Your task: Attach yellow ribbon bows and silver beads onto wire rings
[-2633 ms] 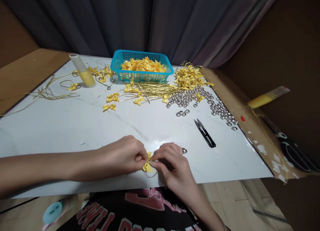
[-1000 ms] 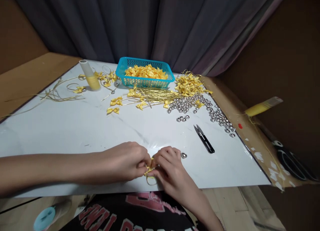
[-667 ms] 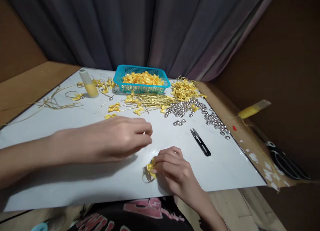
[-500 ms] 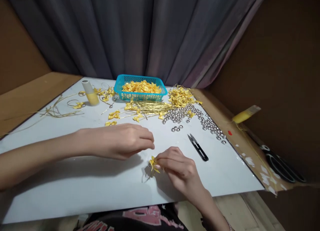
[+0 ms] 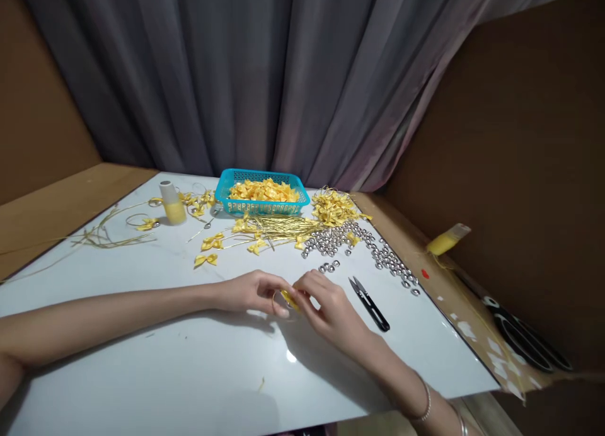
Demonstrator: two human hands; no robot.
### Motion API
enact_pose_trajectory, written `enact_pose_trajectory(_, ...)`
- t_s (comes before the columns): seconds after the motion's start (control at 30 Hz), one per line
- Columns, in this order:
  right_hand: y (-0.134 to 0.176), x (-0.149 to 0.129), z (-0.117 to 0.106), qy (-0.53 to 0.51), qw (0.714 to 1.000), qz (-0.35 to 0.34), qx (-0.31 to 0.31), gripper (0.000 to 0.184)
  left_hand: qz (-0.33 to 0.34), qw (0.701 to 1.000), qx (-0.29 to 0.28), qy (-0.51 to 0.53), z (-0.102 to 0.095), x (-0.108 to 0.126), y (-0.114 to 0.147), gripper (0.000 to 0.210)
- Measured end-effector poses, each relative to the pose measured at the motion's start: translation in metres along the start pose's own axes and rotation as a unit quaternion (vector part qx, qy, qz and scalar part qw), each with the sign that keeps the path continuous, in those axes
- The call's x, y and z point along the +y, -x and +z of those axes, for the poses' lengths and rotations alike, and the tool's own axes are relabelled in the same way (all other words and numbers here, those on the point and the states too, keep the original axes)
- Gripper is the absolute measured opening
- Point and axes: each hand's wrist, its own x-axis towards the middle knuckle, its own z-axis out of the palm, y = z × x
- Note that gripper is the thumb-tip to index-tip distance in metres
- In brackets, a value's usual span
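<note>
At lower centre, your right hand [image 5: 331,307] is pinching a glossy yellow ribbon bow [image 5: 290,300] with a thin gold cord loop [image 5: 273,300]; your left hand [image 5: 251,291] is curving beside it, its grip unclear. You're probably handling something light, soft, slippery, best pinched mid-bow.

Behind the white table [image 5: 189,373] we see a grey-purple curtain [image 5: 236,77] hanging in deep folds. Left of the table we have a brown left wall [image 5: 38,96], and right of it a darker right wall [image 5: 520,140]. Flat brown strips [image 5: 70,185] flank the table on both sides. Below its near edge we glimpse pale floor [image 5: 486,414]. Light glares on the table in one small bright spot [image 5: 291,356].
</note>
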Motion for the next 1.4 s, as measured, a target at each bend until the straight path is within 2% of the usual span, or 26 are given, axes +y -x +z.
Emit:
enact_pose_trajectory(0.07, -0.014, 0.004, -0.007, 0.057, 0.998, -0.035, -0.022, 0.022, 0.000, 0.999, 0.033, 0.041, -0.002, -0.002, -0.002, 0.020)
enact_pose_trajectory(0.13, -0.026, 0.007, -0.011, 0.087, 0.993, -0.057, -0.047, 0.022, -0.003, 0.995, 0.068, 0.076, -0.004, -0.003, -0.002, 0.021)
enact_pose_trajectory(0.23, -0.038, 0.011, -0.008, 0.065, 0.993, -0.057, -0.080, 0.022, -0.012, 0.988, 0.106, 0.115, -0.006, -0.005, 0.000, 0.024)
enact_pose_trajectory(0.33, -0.044, 0.017, 0.000, -0.015, 0.995, -0.012, -0.095, 0.023, 0.001, 0.977, 0.123, 0.172, -0.007, -0.006, -0.002, 0.024)
enact_pose_trajectory(0.43, -0.046, 0.025, 0.006, -0.087, 0.991, 0.046, -0.086, 0.028, -0.003, 0.961, 0.111, 0.254, -0.009, -0.006, -0.005, 0.024)
enact_pose_trajectory(0.53, -0.043, 0.032, 0.008, -0.114, 0.988, 0.074, -0.073, 0.031, -0.015, 0.947, 0.096, 0.306, -0.013, -0.005, -0.006, 0.025)
enact_pose_trajectory(0.63, -0.040, 0.036, 0.009, -0.141, 0.983, 0.101, -0.056, 0.033, -0.036, 0.938, 0.106, 0.329, -0.017, -0.007, -0.007, 0.026)
enact_pose_trajectory(1.03, -0.036, 0.045, 0.020, -0.278, 0.938, 0.204, -0.046, 0.040, -0.059, 0.953, 0.131, 0.267, -0.018, -0.008, -0.011, 0.022)
enact_pose_trajectory(1.3, -0.035, 0.047, 0.026, -0.345, 0.905, 0.246, -0.042, 0.045, -0.012, 0.962, 0.133, 0.236, -0.018, -0.007, -0.010, 0.024)
enact_pose_trajectory(1.4, -0.035, 0.049, 0.028, -0.368, 0.892, 0.257, -0.044, 0.045, -0.016, 0.963, 0.137, 0.233, -0.017, -0.007, -0.009, 0.030)
